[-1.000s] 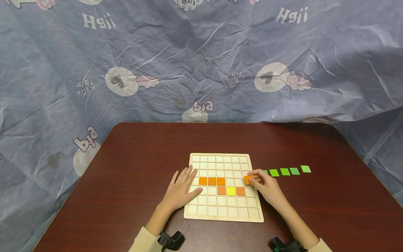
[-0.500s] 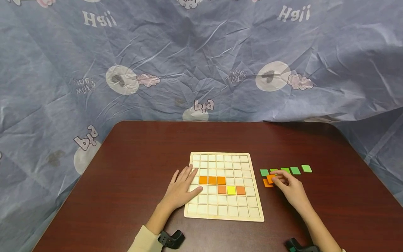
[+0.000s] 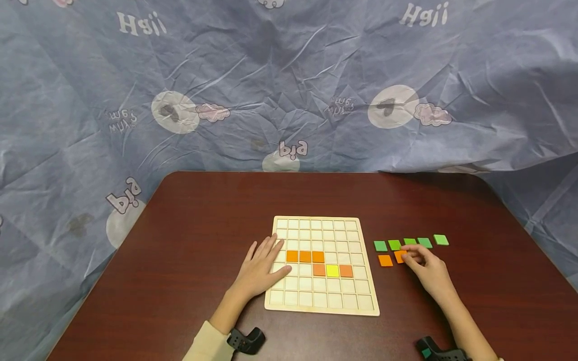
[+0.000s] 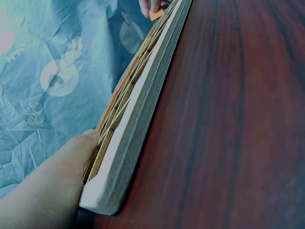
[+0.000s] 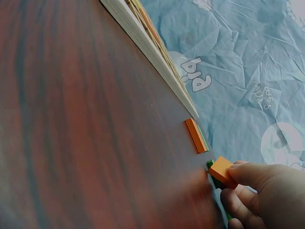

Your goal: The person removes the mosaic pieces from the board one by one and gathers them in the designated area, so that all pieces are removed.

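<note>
A pale wooden grid board [image 3: 301, 299] lies on the table. Three orange tiles [image 3: 305, 256] sit side by side in one of its rows; in the row below are a yellow tile [image 3: 332, 271] and two darker orange tiles [image 3: 318, 269]. My left hand [image 3: 257, 273] rests on the board's left edge, fingers spread straight. Right of the board, my right hand [image 3: 429, 271] pinches an orange tile [image 5: 222, 171] between thumb and fingers, tilted in the right wrist view. Another orange tile [image 3: 385, 260] lies flat on the table just left of it.
Several green tiles, among them a light green one [image 3: 441, 239], form a row on the table [image 3: 217, 215] beyond my right hand. Behind the table hangs a wrinkled blue-grey cloth [image 3: 289, 90] with printed figures. Each wrist wears a black device [image 3: 246, 341].
From over the board's right edge, my right hand has moved right with an orange tile, passing above another orange tile, now uncovered on the table. The left hand stays put.
</note>
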Available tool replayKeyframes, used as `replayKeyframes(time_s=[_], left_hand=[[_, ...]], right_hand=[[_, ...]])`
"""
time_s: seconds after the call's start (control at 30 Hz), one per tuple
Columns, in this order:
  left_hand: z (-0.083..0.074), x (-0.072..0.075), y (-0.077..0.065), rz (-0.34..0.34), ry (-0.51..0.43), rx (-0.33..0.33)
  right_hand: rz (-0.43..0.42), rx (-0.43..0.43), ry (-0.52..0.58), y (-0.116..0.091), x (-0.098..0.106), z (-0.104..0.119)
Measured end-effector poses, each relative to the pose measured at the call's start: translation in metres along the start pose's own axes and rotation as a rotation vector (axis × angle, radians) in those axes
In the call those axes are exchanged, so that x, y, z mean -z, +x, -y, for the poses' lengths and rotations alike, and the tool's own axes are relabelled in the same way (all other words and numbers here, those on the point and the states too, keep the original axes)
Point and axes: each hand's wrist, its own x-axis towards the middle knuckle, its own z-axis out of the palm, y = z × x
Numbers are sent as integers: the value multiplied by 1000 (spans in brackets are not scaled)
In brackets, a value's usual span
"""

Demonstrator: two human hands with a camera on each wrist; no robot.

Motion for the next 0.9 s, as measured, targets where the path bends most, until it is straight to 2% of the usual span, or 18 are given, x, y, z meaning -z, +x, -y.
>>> replayKeyframes(time_s=[0.9], left_hand=[[0,-1,-1,-21,-25,-5]], right_hand=[[-29,71,-88,-1,-6,-5]])
